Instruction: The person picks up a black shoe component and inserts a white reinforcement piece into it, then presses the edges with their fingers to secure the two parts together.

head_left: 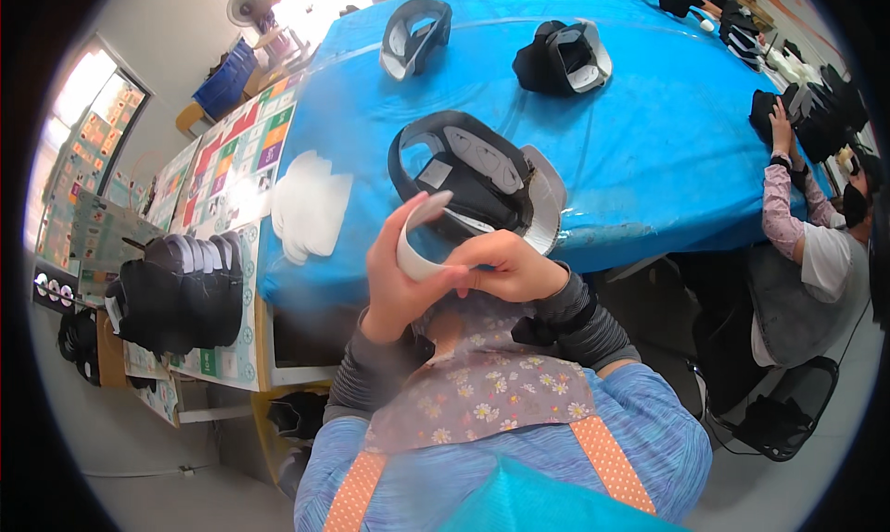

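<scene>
Above the near edge of the blue table, my left hand (397,272) is closed on a thin white sheet piece (414,259), which bends into a curve between thumb and fingers. My right hand (508,265) pinches at the lower right end of the same piece, its fingertips meeting my left thumb. Just beyond my hands lies a black cap (464,166), its inside turned up and its grey-white brim (547,198) to the right. A fanned pile of white flat pieces (311,208) rests to the left of the cap.
Farther off on the blue-covered table (491,78) are a grey-and-black cap (415,39) and another black cap (564,57). Stacked black caps (181,291) sit on a patterned side table at left. A co-worker (807,226) handles black caps at right, beside a chair (788,421).
</scene>
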Available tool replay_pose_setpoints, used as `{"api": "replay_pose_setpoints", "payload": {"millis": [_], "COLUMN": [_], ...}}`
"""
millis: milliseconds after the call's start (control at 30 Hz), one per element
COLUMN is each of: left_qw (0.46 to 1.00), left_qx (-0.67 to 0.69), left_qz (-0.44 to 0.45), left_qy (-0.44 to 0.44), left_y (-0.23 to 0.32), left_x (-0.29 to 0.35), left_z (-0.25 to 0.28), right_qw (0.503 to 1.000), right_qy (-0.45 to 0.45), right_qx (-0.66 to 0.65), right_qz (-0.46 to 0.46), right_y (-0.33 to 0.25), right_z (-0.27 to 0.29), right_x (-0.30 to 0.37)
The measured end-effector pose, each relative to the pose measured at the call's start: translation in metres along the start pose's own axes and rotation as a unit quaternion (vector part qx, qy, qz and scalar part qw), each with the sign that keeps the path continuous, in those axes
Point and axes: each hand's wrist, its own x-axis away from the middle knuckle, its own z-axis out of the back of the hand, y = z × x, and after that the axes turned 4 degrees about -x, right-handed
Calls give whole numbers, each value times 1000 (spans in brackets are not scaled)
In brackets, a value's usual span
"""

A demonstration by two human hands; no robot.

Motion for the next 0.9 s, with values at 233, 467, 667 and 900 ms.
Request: {"api": "replay_pose_setpoints", "payload": {"millis": [233,467,667,900], "left_qw": [999,999,990,993], "left_qx": [2,-32,-111,-74], "left_qz": [37,30,-75,30], "left_qy": [-4,-22,42,89], "left_y": [8,9,-5,-84], "left_x": [3,2,-10,-88], "left_z": [9,9,10,32], "right_qw": [972,983,965,889], "right_qy": [222,104,164,327], "right_qx": [74,151,192,315], "right_qz": [24,-5,66,66], "right_y": [3,-5,-21,-24], "right_z": [-8,1,11,73], "right_x": [-1,3,-1,-24]}}
